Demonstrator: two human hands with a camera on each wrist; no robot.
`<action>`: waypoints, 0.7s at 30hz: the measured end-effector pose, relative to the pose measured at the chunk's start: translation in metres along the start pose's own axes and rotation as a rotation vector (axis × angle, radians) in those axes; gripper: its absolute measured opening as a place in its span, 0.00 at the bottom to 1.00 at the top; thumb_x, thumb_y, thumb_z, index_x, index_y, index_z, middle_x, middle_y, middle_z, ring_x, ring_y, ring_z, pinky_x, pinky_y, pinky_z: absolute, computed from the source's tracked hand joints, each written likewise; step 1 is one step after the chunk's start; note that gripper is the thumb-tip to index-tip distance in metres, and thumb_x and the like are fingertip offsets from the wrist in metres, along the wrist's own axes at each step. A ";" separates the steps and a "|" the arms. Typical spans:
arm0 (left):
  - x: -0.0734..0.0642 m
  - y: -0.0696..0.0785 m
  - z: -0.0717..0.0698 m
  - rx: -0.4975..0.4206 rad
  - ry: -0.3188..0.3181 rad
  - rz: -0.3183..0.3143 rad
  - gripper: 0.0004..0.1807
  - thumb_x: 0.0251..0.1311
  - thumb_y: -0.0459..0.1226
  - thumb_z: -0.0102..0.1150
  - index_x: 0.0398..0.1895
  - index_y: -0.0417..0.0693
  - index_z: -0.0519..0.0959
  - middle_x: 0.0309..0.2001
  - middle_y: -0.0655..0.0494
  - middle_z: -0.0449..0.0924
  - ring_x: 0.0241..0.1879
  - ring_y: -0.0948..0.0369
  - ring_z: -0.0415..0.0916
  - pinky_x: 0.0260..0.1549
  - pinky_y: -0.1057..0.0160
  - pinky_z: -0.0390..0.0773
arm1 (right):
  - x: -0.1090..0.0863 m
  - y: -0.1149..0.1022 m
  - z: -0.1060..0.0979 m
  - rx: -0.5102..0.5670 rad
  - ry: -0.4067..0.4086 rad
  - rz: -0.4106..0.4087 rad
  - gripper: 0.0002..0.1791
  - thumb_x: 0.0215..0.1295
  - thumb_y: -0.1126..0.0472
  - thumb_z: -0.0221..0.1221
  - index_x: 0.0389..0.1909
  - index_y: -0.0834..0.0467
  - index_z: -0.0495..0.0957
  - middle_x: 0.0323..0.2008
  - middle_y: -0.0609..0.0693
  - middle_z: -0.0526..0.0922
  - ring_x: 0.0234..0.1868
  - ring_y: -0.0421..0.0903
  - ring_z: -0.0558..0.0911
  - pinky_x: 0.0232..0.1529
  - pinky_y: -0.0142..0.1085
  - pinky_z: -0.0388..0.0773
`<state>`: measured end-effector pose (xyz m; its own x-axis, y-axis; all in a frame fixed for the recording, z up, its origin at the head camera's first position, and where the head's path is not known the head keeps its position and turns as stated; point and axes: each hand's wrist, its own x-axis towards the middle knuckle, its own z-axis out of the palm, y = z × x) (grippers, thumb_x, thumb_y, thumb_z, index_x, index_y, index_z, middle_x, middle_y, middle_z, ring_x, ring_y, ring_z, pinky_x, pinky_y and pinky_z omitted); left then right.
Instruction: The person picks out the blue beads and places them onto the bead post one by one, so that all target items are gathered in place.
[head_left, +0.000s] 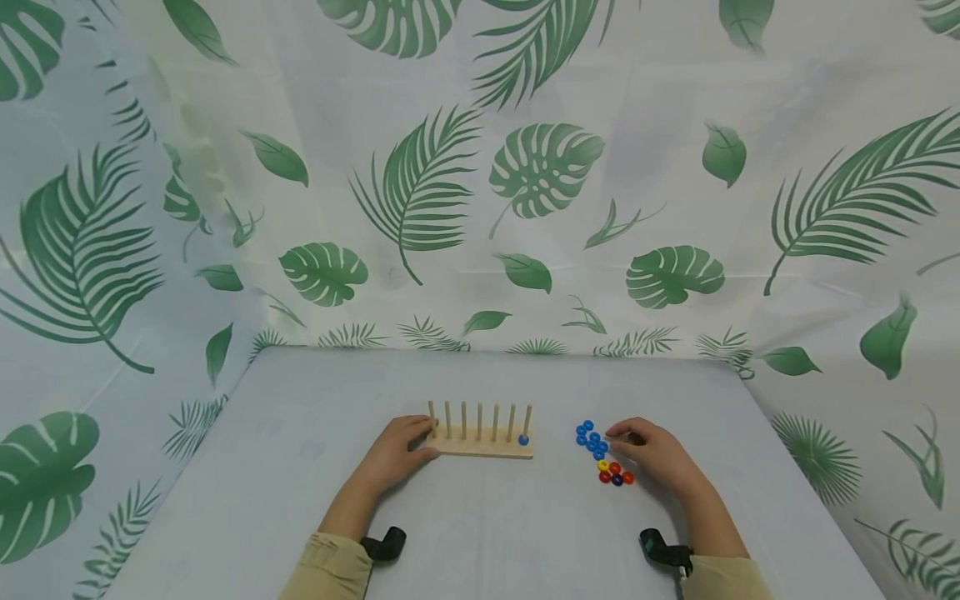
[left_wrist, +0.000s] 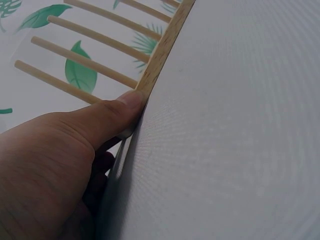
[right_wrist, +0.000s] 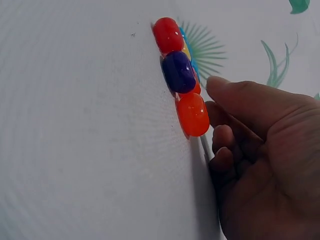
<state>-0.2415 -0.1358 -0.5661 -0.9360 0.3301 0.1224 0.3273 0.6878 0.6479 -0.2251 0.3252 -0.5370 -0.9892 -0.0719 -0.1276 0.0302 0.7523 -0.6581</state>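
My left hand [head_left: 397,454] grips the left end of a wooden peg board [head_left: 480,451], its thumb along the front edge in the left wrist view. Several thin upright pegs stand in a row on the board. A blue bead [head_left: 523,440] sits low on the rightmost peg. To the right of the board, my right hand [head_left: 654,452] reaches in with its fingertips right beside a cluster of blue beads [head_left: 592,445]. In the right wrist view its thumb and fingers are loosely bent, with no bead visible between them.
Just in front of the blue beads lie a yellow bead [head_left: 603,466], a dark purple bead [right_wrist: 179,72] and a few red and orange beads [right_wrist: 193,115]. They rest on a pale table [head_left: 480,533]. Leaf-patterned cloth [head_left: 450,308] hangs behind the table and at its sides.
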 end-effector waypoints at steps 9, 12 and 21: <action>-0.001 0.000 0.000 0.005 -0.004 0.000 0.30 0.61 0.46 0.67 0.65 0.48 0.75 0.65 0.48 0.74 0.68 0.46 0.66 0.69 0.45 0.67 | 0.001 0.002 0.004 -0.034 0.015 -0.057 0.10 0.66 0.54 0.63 0.48 0.47 0.83 0.50 0.48 0.80 0.45 0.46 0.73 0.46 0.37 0.75; -0.001 -0.001 0.000 0.008 0.000 0.007 0.30 0.60 0.46 0.67 0.65 0.47 0.76 0.65 0.48 0.74 0.68 0.46 0.67 0.69 0.45 0.67 | 0.000 0.001 0.004 -0.043 0.015 -0.087 0.10 0.66 0.53 0.64 0.47 0.48 0.83 0.51 0.49 0.80 0.45 0.46 0.74 0.45 0.37 0.76; 0.000 -0.001 0.001 0.007 -0.010 -0.007 0.31 0.61 0.48 0.66 0.66 0.47 0.75 0.66 0.50 0.74 0.69 0.47 0.66 0.69 0.45 0.67 | 0.001 -0.001 0.010 -0.099 0.035 -0.115 0.10 0.65 0.53 0.65 0.46 0.47 0.83 0.52 0.50 0.75 0.47 0.48 0.75 0.50 0.42 0.78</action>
<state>-0.2419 -0.1359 -0.5674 -0.9369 0.3317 0.1108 0.3220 0.6944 0.6436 -0.2242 0.3180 -0.5441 -0.9898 -0.1395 -0.0285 -0.0959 0.8013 -0.5905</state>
